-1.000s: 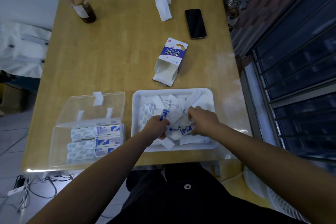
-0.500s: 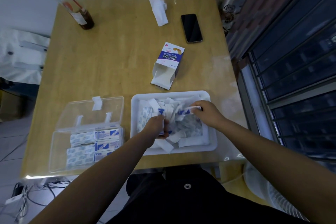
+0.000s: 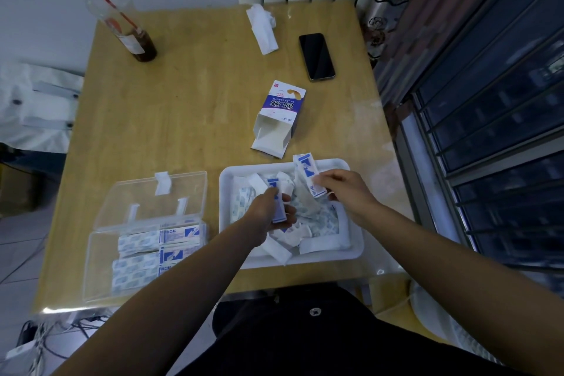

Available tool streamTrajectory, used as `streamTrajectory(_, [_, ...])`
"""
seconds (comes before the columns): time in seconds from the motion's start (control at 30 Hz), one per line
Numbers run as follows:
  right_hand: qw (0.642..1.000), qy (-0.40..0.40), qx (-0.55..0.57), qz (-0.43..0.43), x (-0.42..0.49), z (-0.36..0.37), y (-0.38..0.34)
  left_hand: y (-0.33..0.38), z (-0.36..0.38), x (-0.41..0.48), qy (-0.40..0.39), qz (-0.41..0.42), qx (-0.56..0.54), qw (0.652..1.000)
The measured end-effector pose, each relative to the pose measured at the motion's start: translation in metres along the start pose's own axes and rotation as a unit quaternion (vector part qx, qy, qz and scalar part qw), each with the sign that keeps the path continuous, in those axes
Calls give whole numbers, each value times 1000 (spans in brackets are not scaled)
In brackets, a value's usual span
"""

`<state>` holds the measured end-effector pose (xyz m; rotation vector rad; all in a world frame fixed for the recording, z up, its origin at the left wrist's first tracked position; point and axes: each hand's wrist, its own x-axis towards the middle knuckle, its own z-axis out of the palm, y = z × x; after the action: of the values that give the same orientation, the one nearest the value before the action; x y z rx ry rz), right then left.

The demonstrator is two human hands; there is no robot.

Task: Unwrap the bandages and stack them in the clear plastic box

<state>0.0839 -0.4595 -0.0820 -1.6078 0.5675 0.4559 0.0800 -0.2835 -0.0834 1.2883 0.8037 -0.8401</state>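
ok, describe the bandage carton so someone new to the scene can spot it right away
Start at the wooden table. Right of its centre, the bandage carton lies on its side between the black phone farther off and the white tray nearer the person. It is the only printed cardboard box: white with a purple band, open end facing the tray.

Before you, the tray (image 3: 329, 258) sits right of the plastic box (image 3: 100, 262), the carton (image 3: 282, 113) behind it, the phone (image 3: 316, 56) farther back.
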Motion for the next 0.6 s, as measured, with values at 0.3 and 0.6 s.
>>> streamTrajectory(0.3, [995, -62, -78, -7, -11, 44, -2, -5, 3, -7, -68, 47, -84, 993])
streamTrajectory(0.6, [974, -129, -187, 4, -11, 48, -1, -3, -6, -15, -54, 118, -75, 989])
